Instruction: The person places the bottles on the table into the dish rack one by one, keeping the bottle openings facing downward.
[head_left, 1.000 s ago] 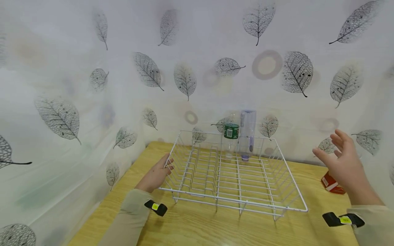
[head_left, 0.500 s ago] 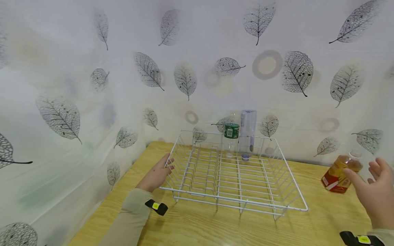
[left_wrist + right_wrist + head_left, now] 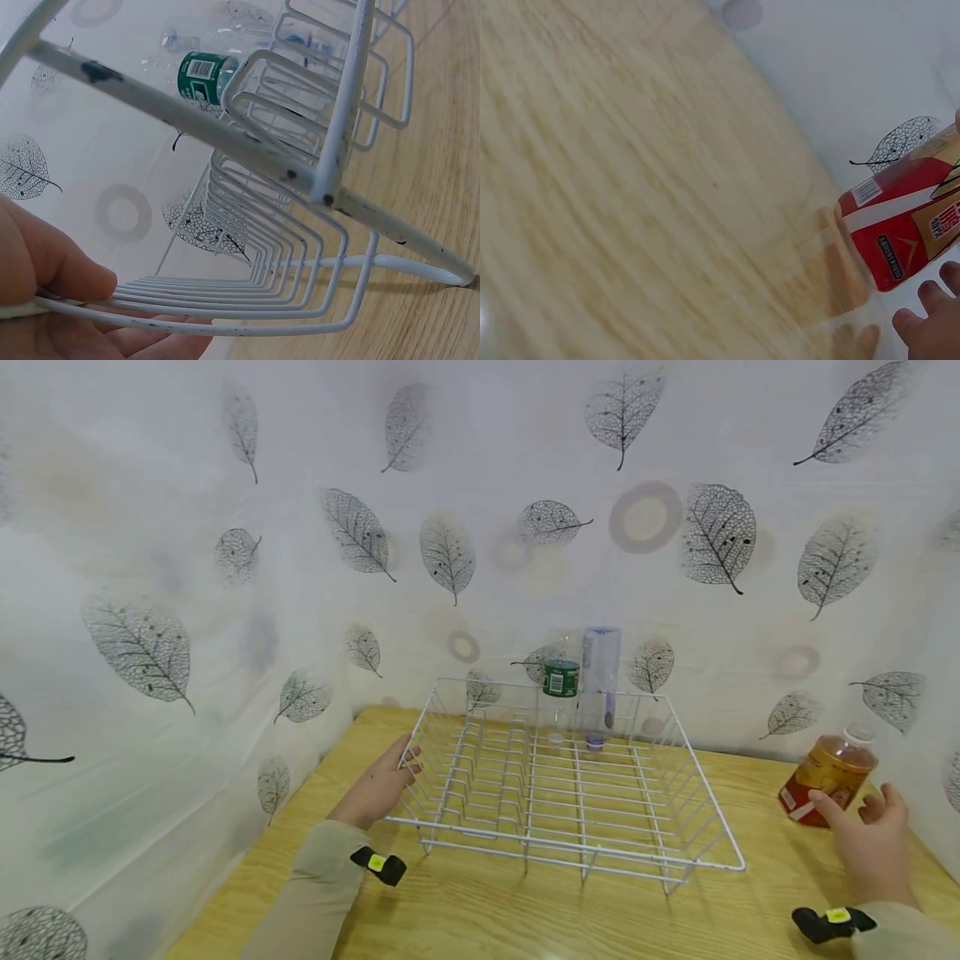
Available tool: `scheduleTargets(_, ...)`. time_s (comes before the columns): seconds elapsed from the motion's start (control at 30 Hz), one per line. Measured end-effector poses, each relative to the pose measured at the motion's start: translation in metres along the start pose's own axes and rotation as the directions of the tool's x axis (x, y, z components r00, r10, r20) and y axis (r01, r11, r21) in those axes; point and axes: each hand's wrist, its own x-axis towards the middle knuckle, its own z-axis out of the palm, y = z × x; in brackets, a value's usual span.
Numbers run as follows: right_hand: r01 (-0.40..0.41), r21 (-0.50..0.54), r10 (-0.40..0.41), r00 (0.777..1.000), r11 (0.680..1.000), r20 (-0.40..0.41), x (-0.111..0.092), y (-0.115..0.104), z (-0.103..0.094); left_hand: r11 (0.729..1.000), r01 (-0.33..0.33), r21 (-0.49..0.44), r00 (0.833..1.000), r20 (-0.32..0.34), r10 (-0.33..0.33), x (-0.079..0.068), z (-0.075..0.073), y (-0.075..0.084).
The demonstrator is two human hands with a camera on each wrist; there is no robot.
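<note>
My left hand point(image 3: 375, 789) grips the left side of a white wire dish rack point(image 3: 528, 839). In the left wrist view the thumb lies over the rack's rim wire point(image 3: 187, 328), with fingers beneath it. At the far right stands a bottle point(image 3: 828, 772) with a red and yellow label and a white cap. My right hand point(image 3: 870, 835) is spread at this bottle, its thumb overlapping the label in the head view. In the right wrist view, several fingers point(image 3: 934, 319) stand just off the label point(image 3: 907, 214).
A clear bottle with a green label point(image 3: 561, 679) and a tall purple-tinted bottle point(image 3: 600, 668), cap end down, stand at the rack's back wires. Beneath everything is a wood-grain table point(image 3: 480, 914). A leaf-printed sheet point(image 3: 525, 443) hangs behind and at the left.
My right hand has moved from in front of the red and yellow bottle out to the right, then back in and lower beside it. The left hand and rack have stayed put.
</note>
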Motion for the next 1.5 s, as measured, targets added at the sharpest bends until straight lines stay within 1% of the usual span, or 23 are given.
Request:
scheduleTargets(0.1,-0.003,0.016,0.003,1.000,1.000,0.031,0.005,0.003,0.004,1.000,-0.001,-0.002,1.000,0.000,0.001,0.000,0.000,0.001)
scheduleTargets(0.2,-0.022,0.046,0.021,0.999,0.999,0.032,0.006,0.002,0.008,1.000,0.001,-0.001,1.000,-0.002,-0.001,0.001,0.001,0.000)
scheduleTargets(0.4,-0.027,0.066,0.026,1.000,0.997,0.003,0.003,-0.001,0.016,1.000,0.000,0.014,1.000,-0.004,0.000,0.002,0.001,0.002)
scheduleTargets(0.6,-0.042,0.129,0.048,0.998,0.991,-0.042,0.003,-0.002,0.023,1.000,-0.011,0.019,1.000,0.005,0.011,0.002,0.001,0.003)
scheduleTargets(0.8,-0.063,0.097,0.070,0.995,0.993,-0.073,0.005,-0.002,0.025,1.000,-0.015,0.027,1.000,0.007,0.015,0.002,0.002,0.002)
scheduleTargets(1.07,-0.095,0.085,0.100,0.993,0.992,-0.060,0.008,-0.004,0.026,1.000,-0.008,0.018,1.000,0.000,0.008,0.003,0.003,0.002)
scheduleTargets(1.2,-0.104,0.075,0.108,0.993,0.992,-0.051,0.005,-0.005,0.024,0.999,-0.028,0.024,1.000,0.002,0.028,0.003,0.003,0.002)
scheduleTargets(1.4,-0.095,0.062,0.098,0.994,0.994,-0.047,0.004,-0.004,0.021,0.999,-0.028,0.015,1.000,0.009,0.028,0.002,0.003,0.004)
scheduleTargets(1.5,-0.090,0.071,0.093,0.995,0.993,-0.037,0.003,-0.004,0.020,1.000,-0.023,0.007,1.000,0.015,0.022,0.001,0.002,0.004)
